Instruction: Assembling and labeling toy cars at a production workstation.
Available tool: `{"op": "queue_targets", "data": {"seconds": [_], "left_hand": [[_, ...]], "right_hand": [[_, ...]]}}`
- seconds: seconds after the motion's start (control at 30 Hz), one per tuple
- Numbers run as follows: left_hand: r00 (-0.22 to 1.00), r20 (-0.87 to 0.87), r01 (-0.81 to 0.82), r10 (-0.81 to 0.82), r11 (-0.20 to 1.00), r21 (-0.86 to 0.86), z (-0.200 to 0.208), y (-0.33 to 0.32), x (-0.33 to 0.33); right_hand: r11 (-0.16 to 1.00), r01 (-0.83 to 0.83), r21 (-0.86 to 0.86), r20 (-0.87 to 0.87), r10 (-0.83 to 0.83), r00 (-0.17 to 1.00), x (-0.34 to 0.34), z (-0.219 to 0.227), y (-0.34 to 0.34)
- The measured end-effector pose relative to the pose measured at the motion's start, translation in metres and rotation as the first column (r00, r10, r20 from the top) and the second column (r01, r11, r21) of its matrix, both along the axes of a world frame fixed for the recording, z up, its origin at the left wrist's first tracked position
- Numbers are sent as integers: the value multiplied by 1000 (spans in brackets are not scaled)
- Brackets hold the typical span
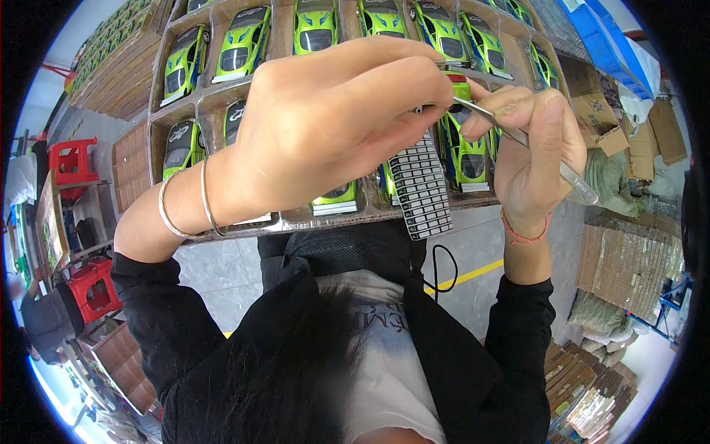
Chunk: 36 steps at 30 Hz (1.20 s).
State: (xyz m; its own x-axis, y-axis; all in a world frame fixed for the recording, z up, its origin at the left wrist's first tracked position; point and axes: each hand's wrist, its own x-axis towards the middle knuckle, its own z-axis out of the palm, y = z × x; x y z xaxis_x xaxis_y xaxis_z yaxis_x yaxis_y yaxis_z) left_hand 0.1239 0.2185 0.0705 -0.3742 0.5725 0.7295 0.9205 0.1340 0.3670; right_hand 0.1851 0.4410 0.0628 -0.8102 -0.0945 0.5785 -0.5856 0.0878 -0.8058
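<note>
My left hand [318, 111] is closed in front of me, its fingers bent toward the right hand. A sheet of small black-and-white stickers [421, 189] hangs from under its fingers. My right hand [536, 140] grips metal tweezers [518, 135], whose tips point at the left fingertips. Between the hands shows a small green and red part of a car [459, 83]; my fingers hide how it is supported. Below and around the hands, bright green toy cars [314, 29] with dark windows sit in the compartments of a brown tray [292, 218].
Stacked trays of green cars [122, 55] stand at the far left. Red stools [72, 159] are on the left, near another person in dark clothes [52, 318]. At the right are an open cardboard box [597, 122], a blue crate [610, 44] and stacked cardboard [625, 255].
</note>
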Motion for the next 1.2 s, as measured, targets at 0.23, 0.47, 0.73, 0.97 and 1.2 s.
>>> {"op": "queue_targets", "data": {"seconds": [0.23, 0.47, 0.73, 0.97, 1.2], "left_hand": [[988, -157, -7, 3, 1000, -27, 30, 15, -11], [937, -334, 163, -99, 972, 170, 17, 178, -57], [873, -459, 65, -162, 973, -220, -43, 262, -89], [956, -97, 192, -276, 842, -504, -28, 216, -116], [967, -58, 167, -249, 786, -595, -3, 187, -94]], "right_hand": [[948, 75, -308, 2, -78, 997, 1, 10, 39], [808, 334, -486, -71, -418, 906, 44, -4, 72], [720, 579, -384, 80, -598, 797, 81, -23, 86], [760, 530, -376, 184, -500, 846, 82, -32, 92], [855, 387, -345, 190, -340, 921, 63, -30, 73]]}}
